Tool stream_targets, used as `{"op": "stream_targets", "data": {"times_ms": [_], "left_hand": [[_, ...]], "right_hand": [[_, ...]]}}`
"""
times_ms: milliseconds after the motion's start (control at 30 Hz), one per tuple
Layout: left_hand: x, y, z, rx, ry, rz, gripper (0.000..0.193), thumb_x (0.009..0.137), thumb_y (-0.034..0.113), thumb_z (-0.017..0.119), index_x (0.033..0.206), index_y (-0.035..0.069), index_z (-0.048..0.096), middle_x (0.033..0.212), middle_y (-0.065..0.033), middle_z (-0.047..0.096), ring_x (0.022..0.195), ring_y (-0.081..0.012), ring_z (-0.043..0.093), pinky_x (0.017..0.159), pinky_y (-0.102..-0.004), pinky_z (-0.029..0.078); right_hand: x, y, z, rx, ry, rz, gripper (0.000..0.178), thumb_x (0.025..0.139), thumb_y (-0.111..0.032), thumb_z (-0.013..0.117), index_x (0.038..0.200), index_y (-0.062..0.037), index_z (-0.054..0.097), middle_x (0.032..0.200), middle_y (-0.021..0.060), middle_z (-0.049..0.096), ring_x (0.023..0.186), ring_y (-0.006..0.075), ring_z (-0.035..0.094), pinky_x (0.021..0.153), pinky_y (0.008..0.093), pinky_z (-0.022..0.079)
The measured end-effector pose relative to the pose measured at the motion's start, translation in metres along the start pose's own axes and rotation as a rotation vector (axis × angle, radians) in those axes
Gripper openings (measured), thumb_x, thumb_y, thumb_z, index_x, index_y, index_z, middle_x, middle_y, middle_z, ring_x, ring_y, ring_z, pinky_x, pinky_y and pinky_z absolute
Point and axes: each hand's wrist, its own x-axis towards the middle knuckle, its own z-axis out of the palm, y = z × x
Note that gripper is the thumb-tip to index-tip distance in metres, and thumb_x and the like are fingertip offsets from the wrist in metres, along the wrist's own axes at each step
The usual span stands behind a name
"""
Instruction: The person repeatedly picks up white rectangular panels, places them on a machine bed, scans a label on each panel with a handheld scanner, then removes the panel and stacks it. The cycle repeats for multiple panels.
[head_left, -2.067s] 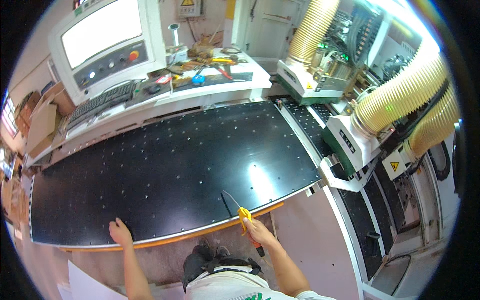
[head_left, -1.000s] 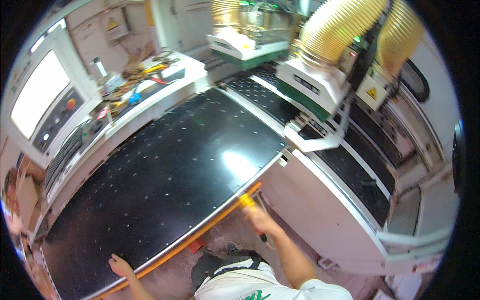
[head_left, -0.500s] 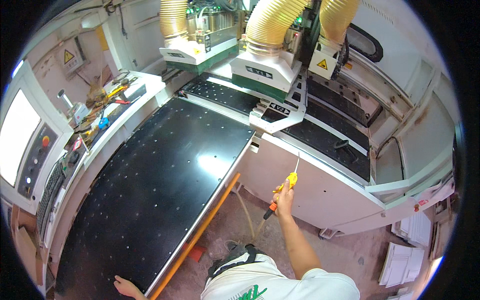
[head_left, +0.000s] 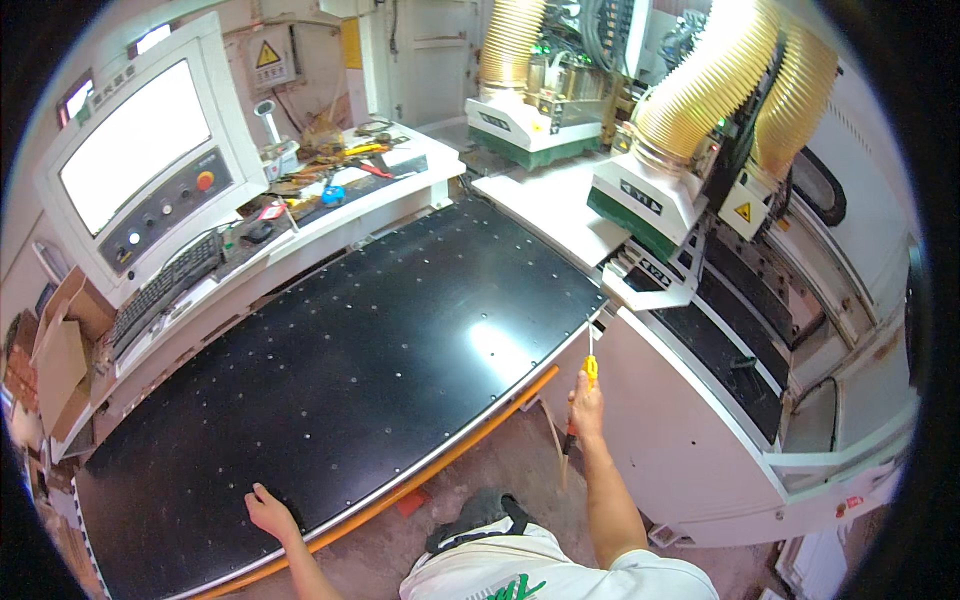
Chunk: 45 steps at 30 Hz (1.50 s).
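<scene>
My right hand (head_left: 588,408) grips a yellow air blow gun (head_left: 591,371) with a thin metal nozzle. The nozzle points away from me, close to the far right corner of a black, dotted machine table (head_left: 330,370). An orange and black fitting (head_left: 571,440) sits below that hand, with a hose trailing down from it. Over the near edge of the black table rests my left hand (head_left: 272,515), its fingers extended on the surface and nothing held in them.
White-and-green machine heads (head_left: 640,205) with yellow ducts (head_left: 690,110) stand beyond a white panel (head_left: 560,215). At left are a control console (head_left: 150,165), a keyboard (head_left: 165,290) and a tool-strewn bench (head_left: 350,170). An orange bar (head_left: 440,465) runs along the table's near edge.
The view has swung left, bringing the console fully in. The blow gun's nozzle is now nearer the table's corner. A white panel covers the far bed where dotted black surface showed before.
</scene>
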Motion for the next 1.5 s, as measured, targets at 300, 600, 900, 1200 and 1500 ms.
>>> {"op": "stream_targets", "data": {"times_ms": [300, 600, 900, 1200, 1500], "left_hand": [[-0.026, 0.034, 0.017, -0.022, -0.013, 0.087, 0.035, 0.099, 0.022, 0.058, 0.079, -0.006, 0.053, 0.075, -0.0267, 0.057, 0.071, -0.0435, 0.056, 0.069, -0.0504, 0.042], [-0.087, 0.128, 0.080, -0.101, -0.201, 0.292, 0.024, 0.094, 0.016, 0.064, 0.080, -0.001, 0.055, 0.080, -0.0195, 0.057, 0.078, -0.0398, 0.057, 0.071, -0.0483, 0.044], [-0.085, 0.223, 0.128, 0.142, -0.372, 0.134, 0.034, 0.098, 0.034, 0.059, 0.096, 0.000, 0.058, 0.101, -0.0218, 0.060, 0.095, -0.0431, 0.062, 0.081, -0.0524, 0.050], [-0.040, 0.186, 0.102, 0.463, -0.297, -0.088, 0.050, 0.100, 0.043, 0.053, 0.106, -0.006, 0.059, 0.109, -0.0305, 0.061, 0.091, -0.0463, 0.068, 0.079, -0.0543, 0.057], [0.000, 0.100, 0.079, 0.588, -0.089, -0.084, 0.043, 0.102, 0.036, 0.050, 0.097, -0.006, 0.061, 0.098, -0.0275, 0.063, 0.081, -0.0411, 0.070, 0.068, -0.0477, 0.061]], "right_hand": [[0.065, 0.013, 0.005, 0.139, 0.232, 0.007, 0.044, 0.105, -0.045, 0.051, 0.101, -0.0016, 0.059, 0.062, 0.0043, 0.058, 0.051, 0.0125, 0.053, 0.050, 0.0318, 0.044], [0.103, 0.123, 0.099, 0.655, 0.410, 0.164, 0.048, 0.103, -0.044, 0.055, 0.090, 0.0016, 0.064, 0.081, 0.0106, 0.069, 0.066, 0.0203, 0.068, 0.051, 0.0327, 0.053], [0.101, 0.123, 0.103, -0.191, 0.169, -0.051, 0.026, 0.098, -0.016, 0.056, 0.108, 0.0079, 0.059, 0.110, 0.0245, 0.061, 0.105, 0.0372, 0.058, 0.096, 0.0437, 0.045], [0.302, -0.038, 0.078, -0.772, 0.112, -0.790, 0.056, 0.091, -0.028, 0.069, 0.132, 0.0062, 0.053, 0.142, 0.0250, 0.048, 0.132, 0.0431, 0.044, 0.112, 0.0519, 0.035], [0.286, -0.070, 0.129, -0.812, -0.156, -0.763, 0.072, 0.086, -0.043, 0.074, 0.134, 0.0056, 0.054, 0.145, 0.0304, 0.046, 0.132, 0.0476, 0.044, 0.111, 0.0550, 0.035]]}}
